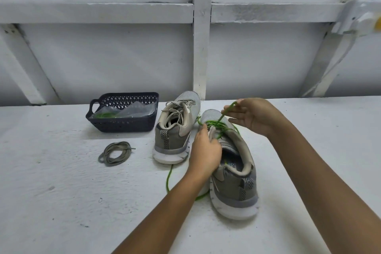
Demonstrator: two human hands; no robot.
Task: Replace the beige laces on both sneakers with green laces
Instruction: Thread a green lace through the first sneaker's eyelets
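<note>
Two grey sneakers stand on the white surface, heels toward me. The left sneaker still carries beige laces. The right sneaker has a green lace threaded through its front eyelets. My left hand grips the right sneaker's left side by the tongue. Above the toe, my right hand pinches one end of the green lace and holds it taut. The lace's other end trails over the surface to the left of the shoe, passing under my left forearm.
A coiled beige lace lies on the surface left of the sneakers. Behind it sits a dark blue basket holding a clear bag with another green lace. A white framed wall rises close behind the surface.
</note>
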